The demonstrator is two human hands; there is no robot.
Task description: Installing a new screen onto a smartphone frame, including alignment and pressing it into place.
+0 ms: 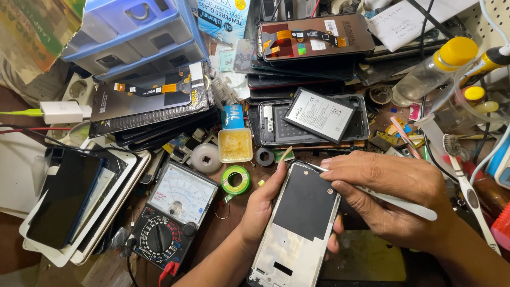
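A blue-and-white flat package (223, 16) stands at the top centre. Beside it a dark screen panel (313, 34) tops a stack. A white-labelled battery (319, 114) lies below. Far left, perhaps a tablet screen (64, 199), black.

The left hand (263, 204) grips an opened phone frame (296, 223) along its left edge, thumb raised near the top corner. The frame lies tilted, its black panel facing up. The right hand (390, 194) holds white tweezers (390, 201), tips touching the frame's top edge. Left of the frame sits an analog multimeter (170, 220). Above it lie a green solder spool (236, 179) and a small tub of yellow paste (235, 144). Behind the hands, a battery (317, 114) rests tilted on a black phone housing (358, 119). Phone screens (143, 103) are stacked at left.
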